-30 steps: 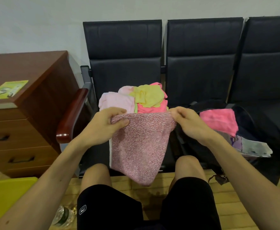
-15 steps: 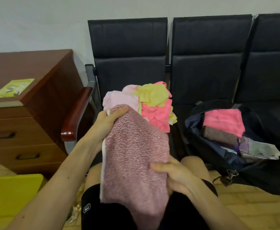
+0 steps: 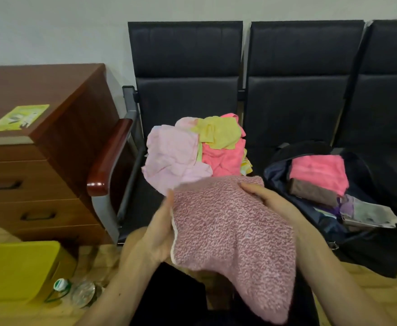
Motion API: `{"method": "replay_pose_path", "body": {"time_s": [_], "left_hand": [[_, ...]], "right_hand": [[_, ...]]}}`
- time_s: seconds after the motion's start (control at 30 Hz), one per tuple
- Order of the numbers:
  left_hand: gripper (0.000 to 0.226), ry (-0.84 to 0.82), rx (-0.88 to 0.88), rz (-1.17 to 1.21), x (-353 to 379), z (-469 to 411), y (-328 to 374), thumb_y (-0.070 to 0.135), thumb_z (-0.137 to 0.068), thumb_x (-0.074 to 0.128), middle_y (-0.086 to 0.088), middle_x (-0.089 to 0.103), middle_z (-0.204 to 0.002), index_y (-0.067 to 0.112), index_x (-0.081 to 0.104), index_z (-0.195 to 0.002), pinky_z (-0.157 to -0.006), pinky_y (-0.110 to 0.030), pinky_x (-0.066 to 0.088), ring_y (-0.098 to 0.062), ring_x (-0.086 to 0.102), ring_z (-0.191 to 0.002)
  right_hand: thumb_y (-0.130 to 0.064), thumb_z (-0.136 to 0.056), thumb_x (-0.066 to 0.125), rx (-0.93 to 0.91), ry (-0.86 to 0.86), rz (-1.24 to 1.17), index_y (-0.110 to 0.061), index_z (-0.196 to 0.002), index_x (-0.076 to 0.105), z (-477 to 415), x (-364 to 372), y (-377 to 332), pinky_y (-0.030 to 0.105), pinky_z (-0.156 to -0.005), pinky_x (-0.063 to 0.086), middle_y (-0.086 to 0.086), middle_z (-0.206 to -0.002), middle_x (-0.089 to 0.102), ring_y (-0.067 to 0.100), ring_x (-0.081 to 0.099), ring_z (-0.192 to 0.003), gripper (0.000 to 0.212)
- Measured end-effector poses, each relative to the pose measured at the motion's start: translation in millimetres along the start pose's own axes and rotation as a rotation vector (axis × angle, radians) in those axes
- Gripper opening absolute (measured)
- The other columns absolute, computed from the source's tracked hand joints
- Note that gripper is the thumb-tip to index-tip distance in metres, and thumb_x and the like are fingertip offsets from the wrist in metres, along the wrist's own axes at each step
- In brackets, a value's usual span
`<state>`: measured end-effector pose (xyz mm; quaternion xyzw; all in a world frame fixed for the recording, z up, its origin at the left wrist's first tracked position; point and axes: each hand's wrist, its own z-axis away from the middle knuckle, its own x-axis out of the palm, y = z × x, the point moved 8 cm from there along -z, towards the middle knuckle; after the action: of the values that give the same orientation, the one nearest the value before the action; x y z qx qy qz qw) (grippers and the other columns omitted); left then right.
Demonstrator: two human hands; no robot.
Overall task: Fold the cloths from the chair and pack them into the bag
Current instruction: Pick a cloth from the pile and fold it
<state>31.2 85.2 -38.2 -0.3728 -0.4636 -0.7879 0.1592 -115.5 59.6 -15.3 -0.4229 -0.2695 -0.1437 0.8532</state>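
Close in, the left hand (image 3: 160,229) grips the towel (image 3: 228,231) by its side edge and the right hand (image 3: 270,201) pinches its far edge, probably squaring a fold (the near end hangs loose). Beyond, unfolded cloths (image 3: 176,156) heap on the chair (image 3: 185,95). Beside it, the bag (image 3: 275,177) gapes open, part packed.

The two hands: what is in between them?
In the head view, a speckled pink towel stretches between the left hand and the right hand. Each hand holds one side of it.
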Motion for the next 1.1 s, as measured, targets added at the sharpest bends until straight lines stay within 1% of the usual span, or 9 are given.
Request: {"method": "replay_pose_path", "body": {"time_s": [0.1, 0.2, 0.27, 0.53, 0.67, 0.87, 0.93, 1.0, 1.1], "left_hand": [[0.046, 0.090, 0.009, -0.219, -10.2, -5.8, 3.2, 0.008, -0.062, 0.089, -0.019, 0.075, -0.097, 0.003, 0.071, -0.104, -0.064, -0.034, 0.060, -0.028, 0.075, -0.083], [0.019, 0.235, -0.015, -0.169, -20.7, -10.7, 5.8, 0.009, -0.082, 0.065, -0.018, 0.075, -0.091, -0.002, 0.071, -0.097, -0.055, -0.029, 0.059, -0.026, 0.075, -0.075], [0.027, 0.267, -0.097, -0.124, -30.0, -14.1, -2.1, 0.017, -0.080, 0.065, -0.019, 0.075, -0.096, -0.004, 0.075, -0.094, -0.061, -0.032, 0.060, -0.027, 0.075, -0.078], [0.049, 0.209, -0.311, -0.505, -54.5, -11.6, -24.6, 0.005, -0.081, 0.076, -0.022, 0.067, -0.122, 0.004, 0.062, -0.128, -0.098, -0.048, 0.052, -0.037, 0.065, -0.114], [0.040, 0.225, -0.263, -0.642, -38.2, -19.0, 1.2, 0.002, -0.082, 0.072, -0.021, 0.072, -0.111, 0.001, 0.065, -0.121, -0.093, -0.044, 0.055, -0.034, 0.070, -0.102], [0.048, -0.033, 0.209, -0.776, 57.2, 1.9, 106.5, 0.001, -0.076, 0.065, -0.001, 0.075, -0.108, 0.023, 0.065, -0.119, -0.087, -0.034, 0.059, -0.018, 0.070, -0.105], [0.048, -0.059, 0.376, -0.826, 81.9, 14.9, 135.4, -0.006, -0.082, 0.062, 0.006, 0.076, -0.098, 0.038, 0.076, -0.097, -0.080, -0.020, 0.057, -0.004, 0.070, -0.097], [0.049, -0.015, 0.424, -0.886, 92.8, 19.0, 148.5, -0.005, -0.088, 0.060, 0.013, 0.074, -0.085, 0.040, 0.077, -0.079, -0.072, -0.009, 0.051, 0.009, 0.067, -0.083], [0.061, -0.035, 0.496, -0.983, 97.5, 18.4, 154.7, -0.014, -0.090, 0.051, 0.012, 0.074, -0.083, 0.033, 0.076, -0.062, -0.070, -0.022, 0.056, -0.005, 0.071, -0.084]], "right_hand": [[-0.020, -0.080, 0.074, -0.025, 0.095, -0.006, 0.002, -0.107, 0.072, 5.6, -25.8, 3.5, 0.034, -0.077, 0.054, 0.021, -0.118, 0.068, 0.028, 0.069, -0.102, 0.035], [-0.019, -0.032, 0.102, 0.059, -0.048, -0.002, -0.001, -0.106, 0.074, 12.4, -40.7, 38.7, 0.039, -0.069, 0.060, 0.019, -0.107, 0.072, 0.029, 0.073, -0.089, 0.080], [-0.015, -0.030, 0.102, 0.080, -0.031, 0.128, -0.001, -0.123, 0.065, 7.9, -50.8, 49.8, 0.040, -0.075, 0.059, 0.019, -0.116, 0.070, 0.030, 0.071, -0.098, 0.101], [-0.007, -0.066, 0.082, 0.133, 0.138, 0.244, -0.001, -0.122, 0.065, -11.7, -78.5, 46.9, 0.044, -0.093, 0.052, 0.020, -0.114, 0.071, 0.033, 0.069, -0.104, 0.060], [-0.005, -0.074, 0.077, 0.121, 0.077, 0.355, 0.000, -0.122, 0.065, -10.3, -63.2, 20.4, 0.049, -0.098, 0.050, 0.022, -0.117, 0.069, 0.034, 0.066, -0.109, 0.050], [-0.011, -0.063, 0.087, -0.578, -0.081, 0.674, -0.014, -0.108, 0.069, 60.0, 14.6, -105.4, 0.038, -0.087, 0.057, 0.007, -0.109, 0.073, 0.025, 0.069, -0.105, 0.048], [-0.022, -0.064, 0.089, -0.810, -0.078, 0.720, -0.009, -0.088, 0.076, 92.1, 34.4, -129.8, 0.036, -0.086, 0.057, 0.015, -0.099, 0.073, 0.022, 0.071, -0.098, 0.030], [-0.011, -0.072, 0.079, -0.916, -0.081, 0.759, -0.011, -0.071, 0.076, 106.5, 45.9, -140.8, 0.023, -0.077, 0.057, 0.013, -0.088, 0.073, 0.007, 0.072, -0.088, 0.003], [0.003, -0.069, 0.069, -0.911, -0.192, 0.885, -0.016, -0.070, 0.080, 107.8, 56.0, -137.1, 0.033, -0.086, 0.056, 0.008, -0.108, 0.074, 0.022, 0.068, -0.107, 0.022]]}}
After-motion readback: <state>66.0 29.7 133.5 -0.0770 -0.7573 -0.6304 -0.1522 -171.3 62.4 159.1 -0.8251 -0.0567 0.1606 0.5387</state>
